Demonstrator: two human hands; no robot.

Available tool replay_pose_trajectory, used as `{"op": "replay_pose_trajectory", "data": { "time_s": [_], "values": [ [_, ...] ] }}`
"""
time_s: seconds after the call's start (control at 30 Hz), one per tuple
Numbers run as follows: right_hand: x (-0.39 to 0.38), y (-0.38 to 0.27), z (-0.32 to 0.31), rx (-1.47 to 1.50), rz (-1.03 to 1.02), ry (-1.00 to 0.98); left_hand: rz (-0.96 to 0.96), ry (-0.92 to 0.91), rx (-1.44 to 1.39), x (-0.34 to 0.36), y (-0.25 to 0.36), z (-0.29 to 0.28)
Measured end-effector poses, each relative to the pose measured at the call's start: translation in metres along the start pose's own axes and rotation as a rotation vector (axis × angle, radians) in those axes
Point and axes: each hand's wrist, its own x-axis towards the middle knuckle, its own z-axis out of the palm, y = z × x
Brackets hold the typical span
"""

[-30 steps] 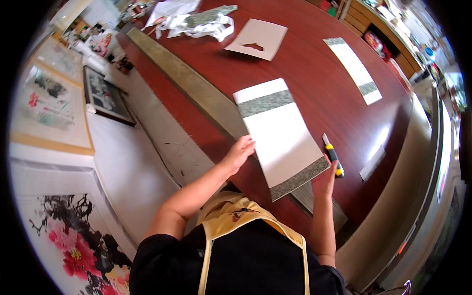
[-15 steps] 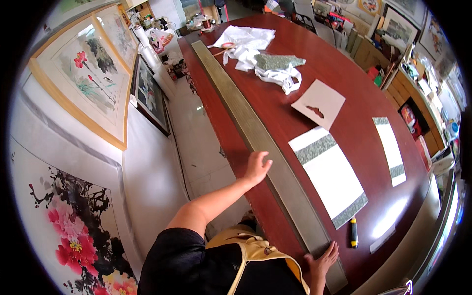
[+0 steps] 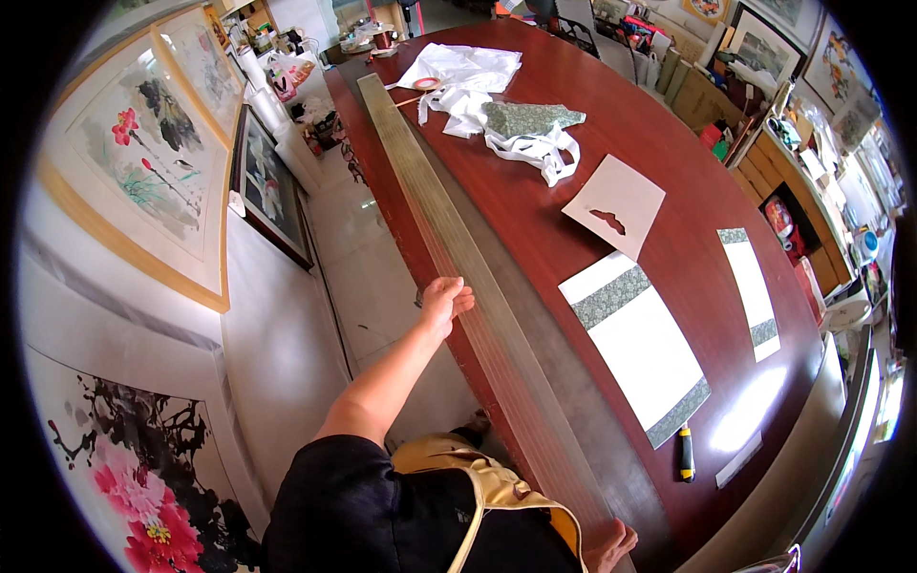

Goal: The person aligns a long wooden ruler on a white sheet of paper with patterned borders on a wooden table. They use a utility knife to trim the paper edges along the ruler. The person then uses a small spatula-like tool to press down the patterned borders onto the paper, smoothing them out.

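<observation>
A long, narrow, see-through straightedge [image 3: 497, 334], brownish with fine lines along it, runs from the table's far left end down to the lower edge. My left hand [image 3: 447, 304] is closed on its left edge about midway. Near its lower end, my right hand [image 3: 611, 546] curls its fingers over the right edge. A flat grey strip [image 3: 583, 406] lies on the table to the straightedge's right, partly covered by it. Right of that strip is a white sheet [image 3: 638, 353] with green patterned bands.
On the dark red table [image 3: 659, 124] lie crumpled white cloth [image 3: 463, 72], patterned green fabric [image 3: 535, 118], a beige card [image 3: 616, 202] with a cutout, a narrow banded strip [image 3: 750, 296] and a yellow-black cutter [image 3: 687, 454]. Framed paintings [image 3: 158, 167] stand along the left wall.
The straightedge has shifted left with both hands, exposing the grey strip beneath. My left hand has gone from lying on it to holding its edge; my right fingers have curled.
</observation>
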Motion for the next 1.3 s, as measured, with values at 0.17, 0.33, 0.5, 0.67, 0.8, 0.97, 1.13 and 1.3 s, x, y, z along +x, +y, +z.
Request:
{"op": "replay_pose_trajectory", "data": {
  "time_s": [0.17, 0.33, 0.5, 0.67, 0.8, 0.97, 1.13, 1.3],
  "values": [
    [-0.018, 0.007, 0.027, 0.135, 0.077, -0.056, 0.036, -0.089, -0.022, -0.031, 0.017, -0.015],
    [-0.011, -0.018, 0.049, 0.343, 0.201, -0.145, -0.004, 0.026, 0.154, -0.002, 0.022, -0.058],
    [0.043, -0.064, 0.051, 0.371, 0.201, -0.213, 0.082, 0.024, 0.854, 0.054, 0.026, -0.108],
    [0.068, -0.08, 0.051, 0.313, 0.146, -0.178, 0.375, 0.222, 1.828, 0.068, 0.047, -0.075],
    [0.08, -0.051, 0.053, 0.308, 0.275, 0.033, 0.987, 0.207, 1.67, 0.043, 0.039, -0.004],
    [0.122, 0.053, 0.067, 0.071, 0.417, 0.267, 1.248, -0.737, 1.491, -0.022, -0.049, 0.139],
    [0.167, 0.132, 0.081, -0.085, 0.537, 0.093, 1.107, -1.113, 1.695, -0.06, -0.137, 0.214],
    [0.167, 0.18, 0.076, -0.227, 0.693, 0.216, 1.033, -1.217, 1.756, -0.085, -0.175, 0.214]
  ]
}}
